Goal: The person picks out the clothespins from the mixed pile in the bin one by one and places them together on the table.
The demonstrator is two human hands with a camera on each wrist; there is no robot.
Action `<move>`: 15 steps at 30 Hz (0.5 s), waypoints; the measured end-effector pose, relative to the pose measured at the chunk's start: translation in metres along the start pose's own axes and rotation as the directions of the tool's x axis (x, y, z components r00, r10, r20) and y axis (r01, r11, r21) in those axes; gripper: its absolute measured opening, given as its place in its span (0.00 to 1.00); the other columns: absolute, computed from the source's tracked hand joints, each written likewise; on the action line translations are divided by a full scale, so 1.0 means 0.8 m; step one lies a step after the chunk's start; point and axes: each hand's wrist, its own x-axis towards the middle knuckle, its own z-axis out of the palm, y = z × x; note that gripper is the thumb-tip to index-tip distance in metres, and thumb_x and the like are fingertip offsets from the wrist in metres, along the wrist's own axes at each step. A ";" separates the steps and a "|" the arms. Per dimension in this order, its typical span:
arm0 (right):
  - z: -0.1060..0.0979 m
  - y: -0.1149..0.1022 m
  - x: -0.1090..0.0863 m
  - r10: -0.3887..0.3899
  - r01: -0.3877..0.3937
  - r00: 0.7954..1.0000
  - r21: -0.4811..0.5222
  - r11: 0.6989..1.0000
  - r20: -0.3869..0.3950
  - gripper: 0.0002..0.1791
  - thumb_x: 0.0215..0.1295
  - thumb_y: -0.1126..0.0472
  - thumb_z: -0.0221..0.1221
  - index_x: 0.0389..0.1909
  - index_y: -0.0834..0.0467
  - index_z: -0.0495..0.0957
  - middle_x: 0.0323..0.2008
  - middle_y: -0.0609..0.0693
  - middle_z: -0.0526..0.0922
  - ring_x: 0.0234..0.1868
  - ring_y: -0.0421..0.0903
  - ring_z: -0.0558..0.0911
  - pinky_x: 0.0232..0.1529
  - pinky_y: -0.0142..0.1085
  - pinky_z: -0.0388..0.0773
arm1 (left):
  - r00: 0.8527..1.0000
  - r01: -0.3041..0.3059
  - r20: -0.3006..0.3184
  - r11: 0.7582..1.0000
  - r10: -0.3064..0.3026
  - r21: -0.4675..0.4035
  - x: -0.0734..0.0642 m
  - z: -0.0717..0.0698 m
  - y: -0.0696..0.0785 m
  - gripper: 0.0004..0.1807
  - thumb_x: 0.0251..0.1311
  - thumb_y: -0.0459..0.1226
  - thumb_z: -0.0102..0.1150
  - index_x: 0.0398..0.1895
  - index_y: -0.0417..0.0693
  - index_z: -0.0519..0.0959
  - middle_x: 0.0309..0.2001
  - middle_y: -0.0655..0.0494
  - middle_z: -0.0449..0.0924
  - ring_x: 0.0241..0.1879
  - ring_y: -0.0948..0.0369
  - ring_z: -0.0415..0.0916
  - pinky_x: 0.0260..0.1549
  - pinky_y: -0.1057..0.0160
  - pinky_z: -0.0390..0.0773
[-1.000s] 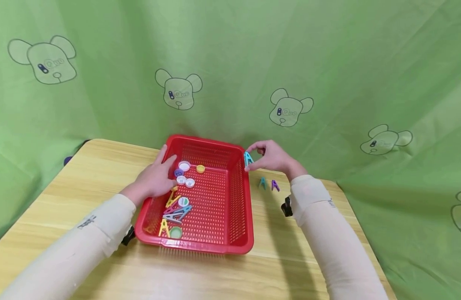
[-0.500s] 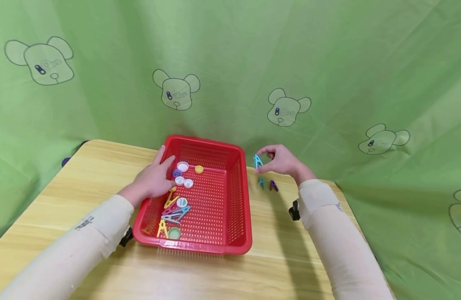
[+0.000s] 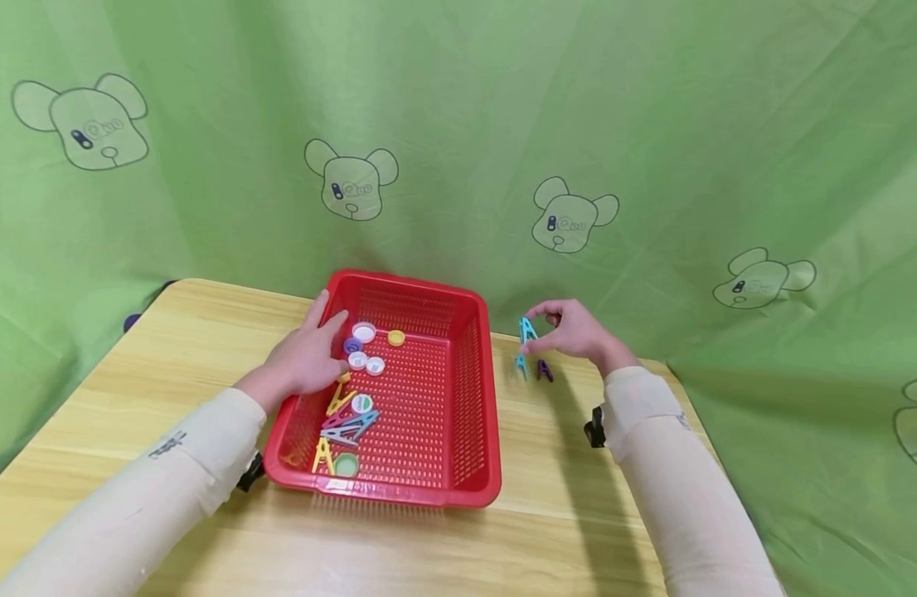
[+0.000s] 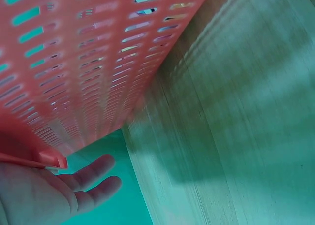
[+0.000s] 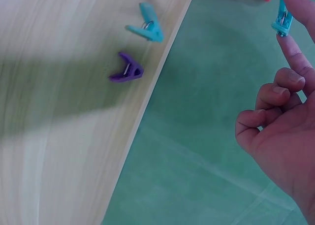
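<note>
Between thumb and index finger, my right hand pinches a light-blue clothespin above the table, right of the red basket. In the right wrist view this clothespin sits at the fingertips, the other fingers curled. Just below it on the table lie a teal clothespin and a purple clothespin. My left hand rests over the left rim of the red basket, fingers spread. In the left wrist view two straight fingers extend past the rim.
Along the basket's left side lie several clothespins, among them a yellow one and a grey one. Bottle caps lie there too: yellow, purple, green and several white. A green curtain hangs behind the wooden table.
My right hand has moved right and slightly down, carrying the light-blue clothespin from the basket's right rim to above the teal one. The left hand stays on the basket.
</note>
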 end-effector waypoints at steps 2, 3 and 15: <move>0.000 0.007 -0.001 0.008 -0.008 1.000 -0.008 1.000 -0.006 0.31 0.44 0.58 0.80 0.51 0.59 0.82 0.28 0.52 0.63 0.32 0.49 0.63 0.33 0.39 0.64 | 1.000 0.001 0.000 1.000 -0.001 0.000 0.000 0.001 0.000 0.45 0.62 0.37 0.63 0.79 0.42 0.52 0.80 0.48 0.23 0.68 0.33 0.57 0.45 0.40 0.80; 0.000 0.010 -0.002 0.014 -0.014 1.000 -0.005 1.000 -0.009 0.30 0.44 0.59 0.80 0.51 0.59 0.82 0.29 0.53 0.63 0.33 0.49 0.63 0.33 0.40 0.63 | 1.000 0.001 -0.001 1.000 -0.001 0.001 0.000 0.001 0.000 0.45 0.62 0.36 0.63 0.79 0.42 0.52 0.80 0.48 0.23 0.68 0.33 0.57 0.46 0.40 0.80; -0.005 0.038 -0.010 0.083 -0.083 0.996 0.022 0.996 -0.034 0.34 0.47 0.57 0.79 0.56 0.61 0.79 0.42 0.57 0.72 0.44 0.53 0.68 0.44 0.43 0.69 | 1.000 0.005 -0.007 1.000 -0.005 -0.005 0.001 0.001 0.000 0.45 0.61 0.36 0.63 0.79 0.42 0.52 0.80 0.49 0.23 0.69 0.34 0.57 0.45 0.40 0.80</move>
